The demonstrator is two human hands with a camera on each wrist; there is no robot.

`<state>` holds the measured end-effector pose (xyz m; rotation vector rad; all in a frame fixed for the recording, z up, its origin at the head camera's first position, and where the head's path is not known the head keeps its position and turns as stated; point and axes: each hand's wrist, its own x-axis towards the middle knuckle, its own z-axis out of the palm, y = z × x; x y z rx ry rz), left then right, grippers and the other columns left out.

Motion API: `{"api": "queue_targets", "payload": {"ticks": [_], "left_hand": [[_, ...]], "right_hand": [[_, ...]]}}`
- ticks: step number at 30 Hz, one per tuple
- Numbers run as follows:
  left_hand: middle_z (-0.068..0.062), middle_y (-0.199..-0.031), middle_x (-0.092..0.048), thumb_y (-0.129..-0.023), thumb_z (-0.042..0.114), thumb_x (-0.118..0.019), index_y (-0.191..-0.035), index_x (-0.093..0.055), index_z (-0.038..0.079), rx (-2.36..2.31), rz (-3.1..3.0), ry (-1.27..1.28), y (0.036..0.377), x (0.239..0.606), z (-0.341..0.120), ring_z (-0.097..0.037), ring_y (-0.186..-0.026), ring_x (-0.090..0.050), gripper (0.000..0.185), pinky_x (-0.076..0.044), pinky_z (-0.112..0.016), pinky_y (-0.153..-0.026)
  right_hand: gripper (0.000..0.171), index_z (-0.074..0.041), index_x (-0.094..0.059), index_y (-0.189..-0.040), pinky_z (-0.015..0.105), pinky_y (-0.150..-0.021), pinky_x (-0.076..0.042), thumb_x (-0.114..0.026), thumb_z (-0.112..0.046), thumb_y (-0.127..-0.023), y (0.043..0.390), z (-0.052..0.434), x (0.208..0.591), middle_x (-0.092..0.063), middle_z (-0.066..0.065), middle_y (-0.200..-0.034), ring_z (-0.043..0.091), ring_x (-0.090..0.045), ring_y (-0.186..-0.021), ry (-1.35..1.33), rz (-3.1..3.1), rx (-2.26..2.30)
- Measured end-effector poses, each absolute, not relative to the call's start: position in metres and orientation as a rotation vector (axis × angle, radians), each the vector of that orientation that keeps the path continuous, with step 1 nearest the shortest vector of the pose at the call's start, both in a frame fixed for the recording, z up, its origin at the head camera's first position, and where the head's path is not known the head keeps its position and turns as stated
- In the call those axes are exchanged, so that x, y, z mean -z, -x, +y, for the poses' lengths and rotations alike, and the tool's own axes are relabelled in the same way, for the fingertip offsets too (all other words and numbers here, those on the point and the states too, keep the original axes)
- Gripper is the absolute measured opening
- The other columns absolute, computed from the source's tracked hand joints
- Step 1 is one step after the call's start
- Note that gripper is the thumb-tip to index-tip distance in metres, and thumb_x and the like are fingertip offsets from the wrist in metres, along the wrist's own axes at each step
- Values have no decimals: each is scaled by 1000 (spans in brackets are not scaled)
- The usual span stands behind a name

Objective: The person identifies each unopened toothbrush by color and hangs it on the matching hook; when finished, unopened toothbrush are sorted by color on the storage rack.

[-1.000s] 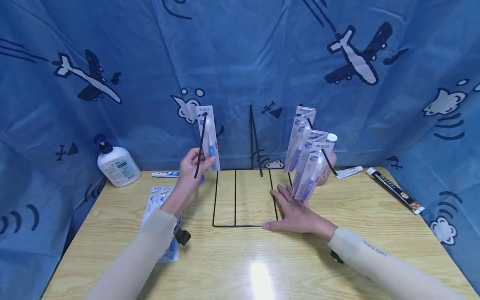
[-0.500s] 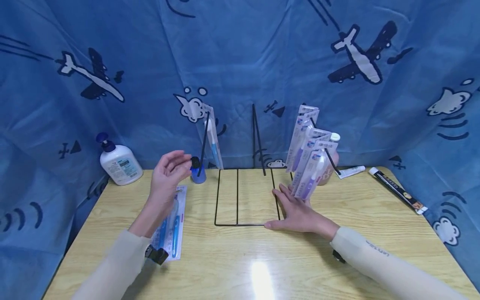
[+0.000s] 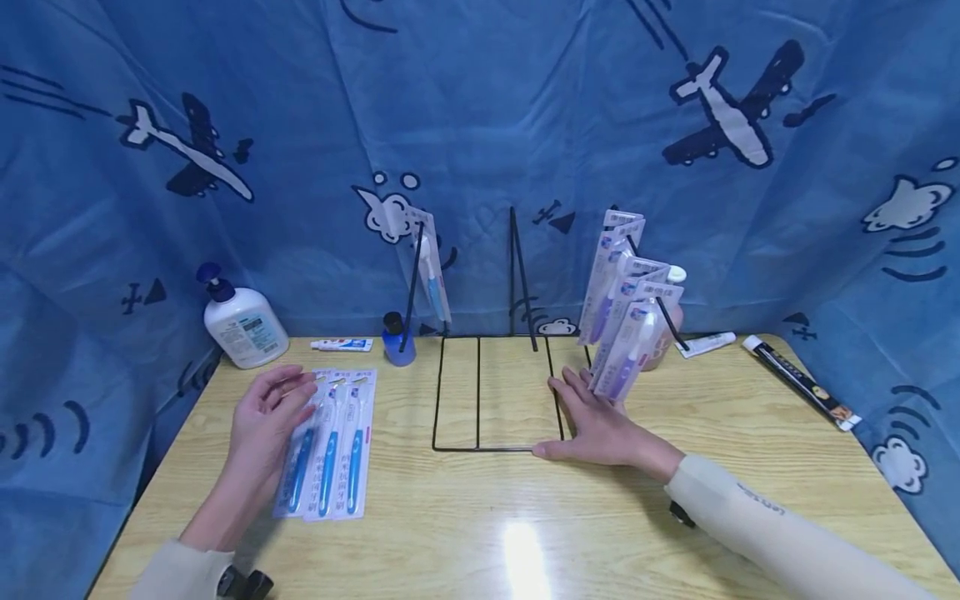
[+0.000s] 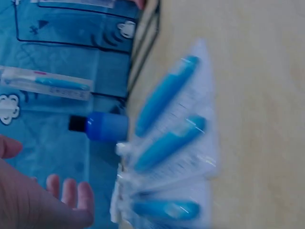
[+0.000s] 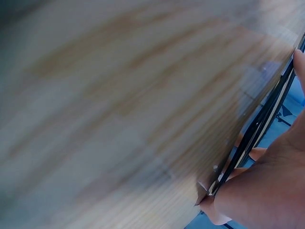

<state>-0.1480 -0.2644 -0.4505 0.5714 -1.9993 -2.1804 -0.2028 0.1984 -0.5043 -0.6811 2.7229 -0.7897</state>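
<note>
Left hand (image 3: 266, 417), fingers relaxed, hovers touching three flat blue toothbrush packs (image 3: 330, 442) on the wooden desk (image 3: 480, 517); pinching only the top pack's edge seems wise while the flat right hand (image 3: 600, 425) steadies the black wire rack (image 3: 495, 392).

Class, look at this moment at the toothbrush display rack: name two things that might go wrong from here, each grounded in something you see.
1. The left hand hovers open over three overlapping blue toothbrush packs; it may lift more than one at once.
2. The wire rack seems steadied only by the right hand pressing its base. With purple toothbrush packs crowded on the right peg and one blue pack on the left, it might tip if released.
</note>
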Motion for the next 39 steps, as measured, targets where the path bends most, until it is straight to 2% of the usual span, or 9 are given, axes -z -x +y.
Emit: {"api": "queue_targets", "payload": {"ticks": [5,10,14,17,21,24,28,34,39], "left_hand": [[-14,-155,-52,-108,20,-71,-158,-47,10,1953,-2265,-718,137,468,-276,-19,-128,-57,56,-53,-27,-96],[-27,-157,-45,-105,12,-71,-164,-37,-1,1743,-2525,-750,131,484,-282,-40,-138,-49,70,-45,-47,-107],[-30,-151,-44,-101,3,-71,-163,-32,-7,1630,-2652,-705,129,490,-285,-44,-132,-47,74,-44,-54,-107],[-30,-142,-49,-99,1,-73,-162,-32,-8,1566,-2718,-696,129,490,-288,-42,-122,-52,75,-48,-50,-98],[-27,-126,-56,-99,8,-77,-159,-33,-11,1532,-2807,-723,130,489,-296,-37,-109,-58,77,-50,-41,-84],[-23,-117,-57,-98,12,-79,-157,-34,-15,1568,-2844,-734,130,488,-303,-32,-103,-57,78,-49,-35,-78],[-18,-113,-58,-98,10,-77,-154,-40,-16,1644,-2847,-729,128,488,-307,-28,-99,-57,72,-50,-32,-74],[-13,-106,-64,-99,6,-79,-154,-44,-11,1674,-2845,-718,119,486,-313,-25,-92,-57,67,-47,-34,-73],[-11,-113,-77,-100,15,-82,-160,-40,-3,1831,-2798,-737,109,480,-320,-19,-92,-70,75,-54,-34,-74]], "right_hand": [[117,-3,-28,-172,82,-119,-8,-80,-69,-89,203,199,503,-13,29,-178,54,1,-162,694,2714,811],[119,-2,-28,-171,82,-120,-7,-78,-72,-89,204,200,508,-13,30,-177,54,0,-162,713,2736,814],[120,-1,-30,-171,83,-118,-7,-80,-71,-87,204,199,510,-14,31,-177,56,-2,-161,722,2742,838],[119,0,-30,-170,84,-118,-8,-81,-69,-88,203,198,508,-14,32,-176,57,-2,-161,724,2740,834],[118,0,-29,-171,82,-119,-7,-80,-69,-89,202,197,504,-12,31,-177,56,0,-162,701,2732,805],[118,-1,-29,-171,83,-119,-8,-80,-69,-89,202,197,501,-13,29,-177,55,0,-162,683,2726,791],[117,-2,-30,-171,84,-117,-10,-80,-68,-89,201,199,500,-14,29,-178,54,0,-162,673,2730,781],[116,1,-31,-170,86,-116,-8,-82,-66,-89,201,201,503,-15,33,-176,59,-2,-160,721,2739,822],[116,0,-31,-170,86,-115,-10,-81,-67,-89,202,199,505,-16,33,-175,58,-4,-160,735,2754,808]]}}
